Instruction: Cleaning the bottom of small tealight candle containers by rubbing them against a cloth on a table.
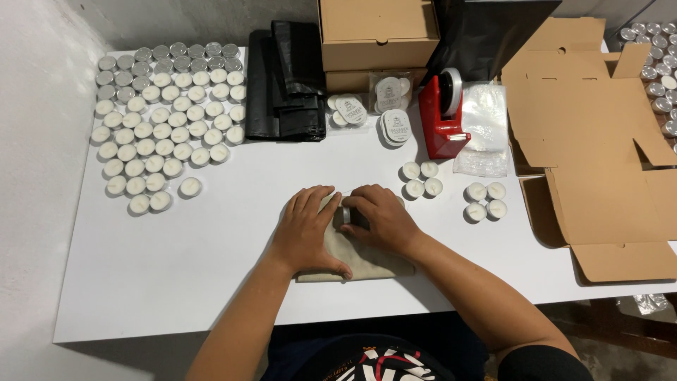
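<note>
- I see my left hand (305, 229) lying flat on a beige cloth pouch (356, 259) near the front middle of the white counter (176, 268), its fingers spread wide and pressing down, gripping nothing.
- My right hand (381, 220) rests on the same pouch just beside the left, its fingers curled narrowly around a small candle (345, 214) in a metal cup at the pouch's upper edge.
- Just behind my right hand stand four loose candles (421, 179), and four more (486, 200) sit a little further right; these are the closest things to my hands.
- A red tape dispenser (443, 116) stands behind them, touching a stack of clear plastic bags (485, 130).
- Small bagged packs of candles (393, 125) lie left of the dispenser, in front of two stacked cardboard boxes (377, 32).
- Folded black plastic bags (285, 81) lie beside the boxes.
- A large field of candles (163, 116) fills the far left of the counter, well apart from my hands.
- Flattened cardboard (592, 141) covers the right side, with more candles (656, 63) at the far right edge.
</note>
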